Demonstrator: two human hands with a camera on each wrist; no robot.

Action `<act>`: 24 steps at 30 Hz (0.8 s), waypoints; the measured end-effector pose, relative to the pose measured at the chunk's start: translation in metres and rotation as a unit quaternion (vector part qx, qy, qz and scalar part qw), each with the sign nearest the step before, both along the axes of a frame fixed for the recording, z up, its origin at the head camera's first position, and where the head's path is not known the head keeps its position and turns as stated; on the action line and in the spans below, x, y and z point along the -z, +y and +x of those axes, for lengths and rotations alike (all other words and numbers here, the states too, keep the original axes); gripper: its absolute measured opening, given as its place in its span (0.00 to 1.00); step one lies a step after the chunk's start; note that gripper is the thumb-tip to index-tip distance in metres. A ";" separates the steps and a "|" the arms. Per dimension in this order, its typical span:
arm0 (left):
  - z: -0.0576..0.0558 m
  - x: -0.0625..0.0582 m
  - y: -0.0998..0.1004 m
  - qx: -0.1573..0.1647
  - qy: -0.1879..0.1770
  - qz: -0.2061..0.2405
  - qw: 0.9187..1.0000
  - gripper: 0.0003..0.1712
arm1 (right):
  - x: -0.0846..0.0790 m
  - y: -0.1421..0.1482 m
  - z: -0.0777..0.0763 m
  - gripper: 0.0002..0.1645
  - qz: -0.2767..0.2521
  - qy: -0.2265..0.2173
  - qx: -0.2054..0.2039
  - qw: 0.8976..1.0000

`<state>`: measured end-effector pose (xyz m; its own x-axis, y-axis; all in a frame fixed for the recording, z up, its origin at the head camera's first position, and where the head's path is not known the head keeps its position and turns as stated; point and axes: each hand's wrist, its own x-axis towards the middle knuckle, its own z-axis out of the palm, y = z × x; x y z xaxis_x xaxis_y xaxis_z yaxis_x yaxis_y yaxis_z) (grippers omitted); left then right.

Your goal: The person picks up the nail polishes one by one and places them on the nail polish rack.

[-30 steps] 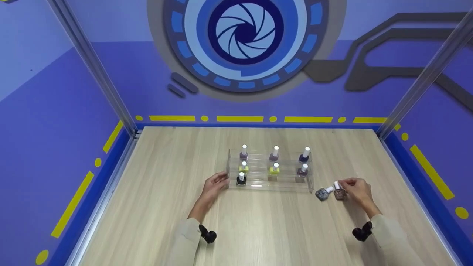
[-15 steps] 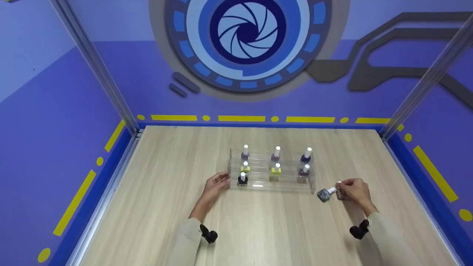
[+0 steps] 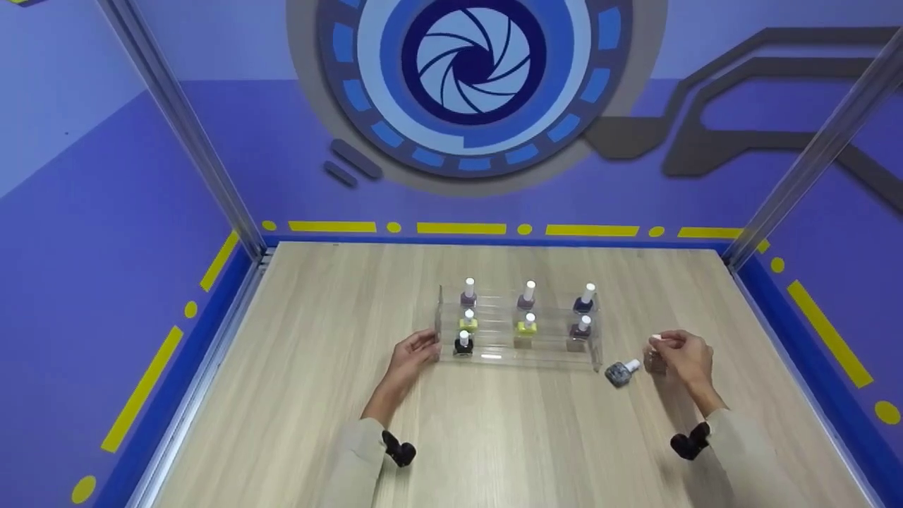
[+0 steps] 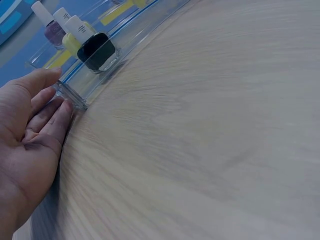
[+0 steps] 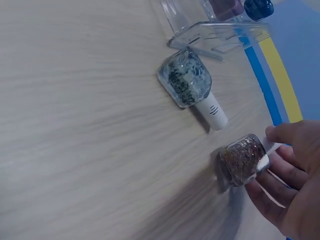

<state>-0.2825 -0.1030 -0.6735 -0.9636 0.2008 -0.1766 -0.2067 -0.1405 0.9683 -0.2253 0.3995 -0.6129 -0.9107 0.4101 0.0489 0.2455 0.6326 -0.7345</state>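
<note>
A clear tiered display rack (image 3: pixel 508 353) stands on the wooden table, bearing several white-capped nail polish bottles. My left hand (image 3: pixel 411 356) touches the rack's left end, thumb near its top edge and fingers against its side. Off the rack's right end, my right hand (image 3: pixel 690 360) pinches the white cap of a brown glitter nail polish bottle (image 5: pixel 243 160). In the right wrist view this bottle leans, glass end toward the table, with a shadow beside it. A silver-grey glitter bottle (image 3: pixel 619 374) lies on its side between the rack and my right hand.
On the rack, a black bottle (image 3: pixel 463 344) sits at the front left; yellow (image 3: pixel 527 327) and purple (image 3: pixel 581 329) bottles stand on the middle tier. Behind them are two mauve bottles and a dark blue one (image 3: pixel 584 303). Blue panels with metal posts enclose the table.
My right hand has taken the brown glitter bottle by its cap and raised it slightly, away from the grey one. The left hand stays at the rack.
</note>
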 end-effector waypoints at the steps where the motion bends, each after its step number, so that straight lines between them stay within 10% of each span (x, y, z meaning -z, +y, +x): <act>1: 0.000 0.000 0.000 -0.001 -0.002 0.000 1.000 0.29 | -0.001 -0.001 0.000 0.16 -0.001 0.013 0.001 1.000; 24: -0.001 0.002 0.000 -0.003 0.007 -0.003 1.000 0.27 | -0.047 -0.023 0.002 0.12 -0.008 0.122 -0.079 0.989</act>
